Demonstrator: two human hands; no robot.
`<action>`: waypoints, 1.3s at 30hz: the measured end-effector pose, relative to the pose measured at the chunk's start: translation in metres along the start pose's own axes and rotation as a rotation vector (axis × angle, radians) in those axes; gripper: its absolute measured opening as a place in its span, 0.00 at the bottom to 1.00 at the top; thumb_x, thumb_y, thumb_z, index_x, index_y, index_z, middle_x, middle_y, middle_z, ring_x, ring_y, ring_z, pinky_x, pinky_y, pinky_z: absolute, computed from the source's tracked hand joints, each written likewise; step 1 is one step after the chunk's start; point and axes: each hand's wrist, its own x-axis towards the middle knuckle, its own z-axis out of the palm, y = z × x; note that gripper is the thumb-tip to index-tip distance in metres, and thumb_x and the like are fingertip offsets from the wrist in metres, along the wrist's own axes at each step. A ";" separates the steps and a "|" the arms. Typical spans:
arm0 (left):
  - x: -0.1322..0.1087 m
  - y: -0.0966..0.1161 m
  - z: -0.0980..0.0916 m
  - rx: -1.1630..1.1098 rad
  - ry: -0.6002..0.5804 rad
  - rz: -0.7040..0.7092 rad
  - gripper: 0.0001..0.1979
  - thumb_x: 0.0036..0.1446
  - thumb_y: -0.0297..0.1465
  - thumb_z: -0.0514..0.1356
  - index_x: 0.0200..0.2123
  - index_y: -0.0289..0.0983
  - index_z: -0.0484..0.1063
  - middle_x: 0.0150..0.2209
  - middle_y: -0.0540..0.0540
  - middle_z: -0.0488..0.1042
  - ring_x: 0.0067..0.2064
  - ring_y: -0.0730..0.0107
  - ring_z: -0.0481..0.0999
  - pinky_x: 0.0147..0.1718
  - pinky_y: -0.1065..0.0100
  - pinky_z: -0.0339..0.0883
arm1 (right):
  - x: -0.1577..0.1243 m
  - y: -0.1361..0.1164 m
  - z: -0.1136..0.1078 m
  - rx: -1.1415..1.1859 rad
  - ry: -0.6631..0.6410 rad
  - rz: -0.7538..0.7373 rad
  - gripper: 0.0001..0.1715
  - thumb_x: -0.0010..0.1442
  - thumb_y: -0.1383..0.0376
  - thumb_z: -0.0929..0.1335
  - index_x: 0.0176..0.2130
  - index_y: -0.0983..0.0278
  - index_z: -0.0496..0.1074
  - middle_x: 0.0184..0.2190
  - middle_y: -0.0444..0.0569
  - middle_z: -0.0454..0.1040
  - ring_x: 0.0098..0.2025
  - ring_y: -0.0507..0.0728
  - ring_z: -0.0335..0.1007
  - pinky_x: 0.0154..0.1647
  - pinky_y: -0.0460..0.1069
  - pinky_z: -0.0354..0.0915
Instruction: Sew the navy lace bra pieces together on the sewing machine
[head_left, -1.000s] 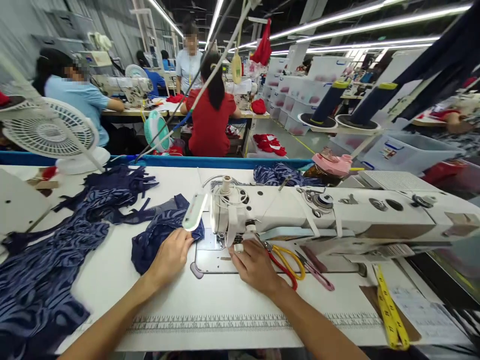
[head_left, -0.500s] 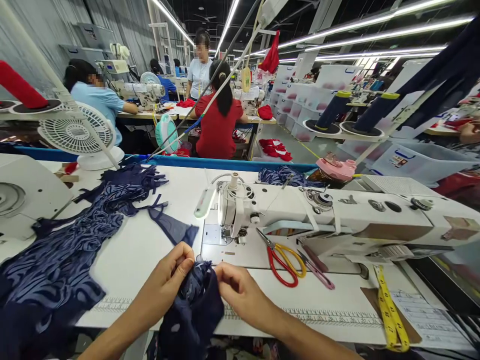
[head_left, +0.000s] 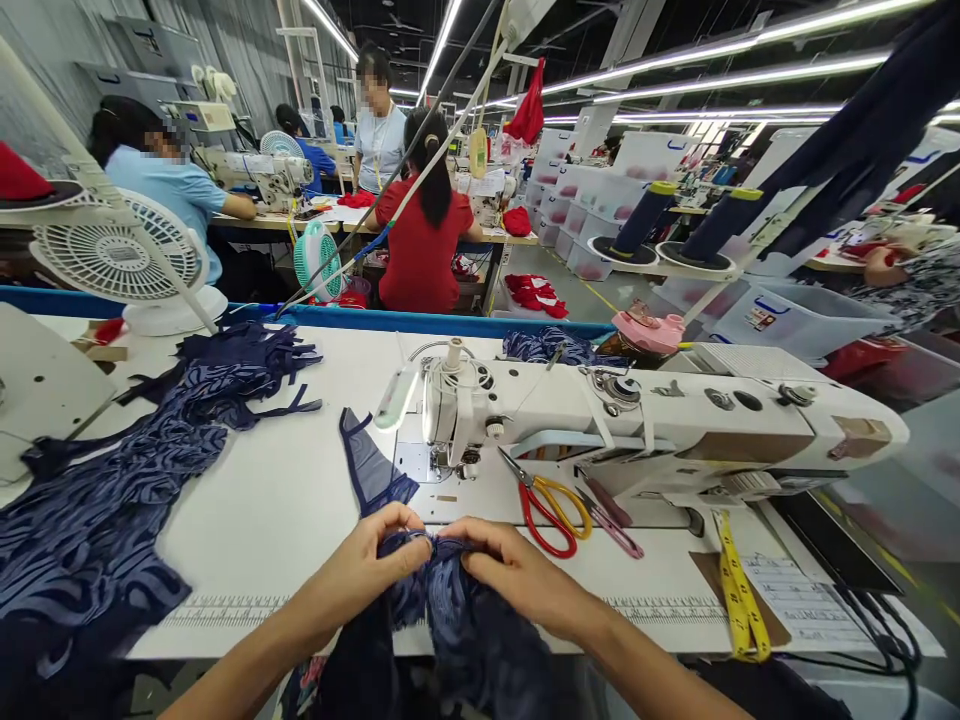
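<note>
A navy patterned garment (head_left: 450, 610) hangs over the table's front edge, its upper part gathered between my two hands. My left hand (head_left: 382, 560) pinches the cloth with thumb and fingers. Close beside it, my right hand (head_left: 510, 570) grips the same garment, its fingertips partly hidden by folds. Just beyond, a sheer navy piece with dark binding (head_left: 370, 460) lies on the table, left of the needle area of the white sewing machine (head_left: 540, 400). Whether that piece joins the garment I cannot tell.
Red-and-yellow-handled scissors (head_left: 547, 510) and pink-handled snips (head_left: 619, 530) lie below the machine arm. A yellow tape measure (head_left: 739, 590) hangs over the right front. Piled navy garments (head_left: 135, 480) cover the left side. A white fan (head_left: 124, 250) stands behind. Co-workers (head_left: 424, 220) sit beyond.
Both hands have come closer together and shifted slightly right, spreading the garment wider below them. The sheer piece has swung toward the machine and lies more upright. The head view has turned slightly right.
</note>
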 end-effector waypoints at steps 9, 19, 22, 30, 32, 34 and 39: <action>0.000 -0.007 -0.002 -0.024 -0.049 0.009 0.16 0.56 0.46 0.59 0.35 0.38 0.67 0.34 0.51 0.65 0.39 0.66 0.64 0.40 0.68 0.57 | 0.018 0.004 0.007 0.080 0.011 -0.017 0.11 0.58 0.57 0.70 0.34 0.63 0.73 0.28 0.40 0.65 0.34 0.52 0.60 0.35 0.45 0.56; -0.006 -0.008 -0.006 -0.031 -0.039 -0.032 0.18 0.54 0.47 0.60 0.37 0.37 0.72 0.34 0.50 0.70 0.40 0.64 0.67 0.40 0.67 0.60 | 0.022 -0.001 0.006 0.115 -0.072 -0.026 0.13 0.57 0.56 0.70 0.38 0.62 0.74 0.30 0.41 0.66 0.34 0.52 0.59 0.36 0.46 0.55; -0.005 -0.009 -0.004 -0.044 -0.026 -0.019 0.18 0.53 0.47 0.61 0.35 0.37 0.71 0.34 0.50 0.69 0.39 0.65 0.66 0.40 0.68 0.59 | 0.025 0.000 0.009 0.103 -0.042 -0.036 0.12 0.57 0.57 0.71 0.38 0.63 0.75 0.30 0.42 0.67 0.35 0.53 0.60 0.37 0.47 0.56; -0.006 -0.013 -0.005 -0.163 -0.054 -0.078 0.19 0.53 0.48 0.61 0.36 0.38 0.71 0.33 0.50 0.66 0.38 0.66 0.64 0.38 0.69 0.57 | 0.026 -0.003 0.009 0.218 -0.074 0.046 0.13 0.55 0.56 0.71 0.32 0.63 0.72 0.27 0.40 0.64 0.33 0.52 0.58 0.35 0.46 0.53; -0.005 -0.015 -0.005 -0.166 -0.059 -0.078 0.19 0.53 0.48 0.61 0.36 0.38 0.71 0.33 0.50 0.66 0.38 0.66 0.64 0.38 0.69 0.57 | 0.027 -0.003 0.009 0.198 -0.074 0.052 0.12 0.56 0.57 0.70 0.32 0.63 0.72 0.26 0.40 0.64 0.32 0.52 0.58 0.35 0.46 0.54; -0.004 -0.016 -0.004 -0.134 -0.061 -0.061 0.19 0.54 0.48 0.60 0.37 0.37 0.71 0.34 0.50 0.67 0.38 0.66 0.64 0.38 0.69 0.58 | 0.028 -0.003 0.009 0.135 -0.059 0.036 0.10 0.57 0.58 0.69 0.33 0.63 0.71 0.26 0.40 0.63 0.31 0.52 0.58 0.33 0.45 0.54; -0.012 -0.013 -0.013 0.211 -0.002 0.082 0.12 0.59 0.41 0.58 0.35 0.38 0.70 0.30 0.50 0.69 0.33 0.68 0.66 0.32 0.70 0.59 | 0.018 -0.013 0.013 -0.330 0.083 -0.191 0.04 0.61 0.67 0.65 0.35 0.61 0.70 0.31 0.42 0.70 0.34 0.53 0.65 0.35 0.47 0.60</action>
